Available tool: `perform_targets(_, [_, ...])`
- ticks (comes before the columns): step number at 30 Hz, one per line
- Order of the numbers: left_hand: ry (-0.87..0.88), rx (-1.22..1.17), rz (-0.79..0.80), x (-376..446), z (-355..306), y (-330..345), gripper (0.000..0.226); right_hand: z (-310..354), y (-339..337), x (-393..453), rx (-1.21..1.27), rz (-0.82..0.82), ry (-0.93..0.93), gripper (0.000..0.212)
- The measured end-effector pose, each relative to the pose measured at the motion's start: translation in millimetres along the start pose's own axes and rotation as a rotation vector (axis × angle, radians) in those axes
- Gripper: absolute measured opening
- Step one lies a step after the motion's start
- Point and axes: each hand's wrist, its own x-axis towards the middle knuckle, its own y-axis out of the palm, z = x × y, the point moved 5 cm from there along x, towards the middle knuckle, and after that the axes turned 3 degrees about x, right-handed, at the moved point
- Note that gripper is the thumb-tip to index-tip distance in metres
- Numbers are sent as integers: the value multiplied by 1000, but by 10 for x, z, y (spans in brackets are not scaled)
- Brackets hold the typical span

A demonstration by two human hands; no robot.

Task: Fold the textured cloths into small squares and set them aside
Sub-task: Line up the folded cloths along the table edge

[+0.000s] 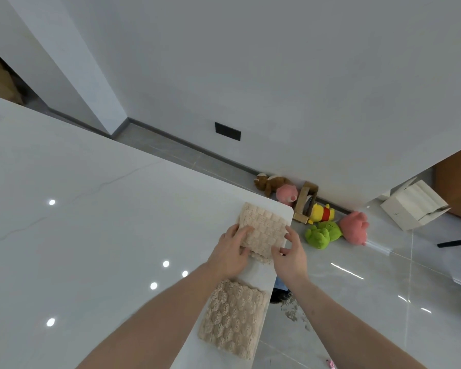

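Observation:
A folded beige textured cloth lies at the far right corner of the white table. My left hand holds its left edge, fingers lying on top and thumb at the near edge. My right hand pinches its right near corner at the table's edge. A second beige cloth, with a bubbly texture, lies folded on the table nearer to me, between my forearms, close to the right edge.
The table's right edge runs just past both cloths. On the grey floor beyond lie several plush toys and a cardboard piece by the wall. A white open box stands farther right.

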Motion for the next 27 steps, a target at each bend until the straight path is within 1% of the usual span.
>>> perform_targets(4, [-16,-52,57,74,-55,-34,56,33,-84,34,-21,-22,-41,65])
perform_targets(7, [-11,-41,56,42,-50,-109,60,31,-124,37,-61,5,-76,67])
perform_targets(9, [83,97,-16,-41,-83,-177,59,29,-136,25,-126,23,-134,67])
perform_targets(11, [227,300,-98,-127,-139,-197,58,33,-150,-13,-244,4,-237,65])
perform_targets(12, [271,386,-95,-153,-153,-171,59,33,-143,-47,-323,7,-295,64])
perform_targets(13, [276,447,-59,-167,-147,-132,61,23,-114,-91,-413,35,-352,62])
perform_targets(15, [193,501,71,-172,-75,-45,67,-57,-12,-174,-560,147,-417,58])
perform_targets(17, [134,520,143,-192,-28,14,71,-154,57,-227,-612,230,-412,58])
perform_targets(21, [53,482,207,-278,3,40,73,-179,87,-288,-588,250,-392,63])
perform_targets(22, [33,457,200,-318,9,19,74,-172,93,-326,-582,250,-394,63])
perform_targets(24, [14,396,133,-434,-8,-52,75,-152,84,-467,-549,221,-400,63])
perform_targets(27, [18,302,40,-830,-31,-164,73,-136,80,-913,-473,191,-392,57])
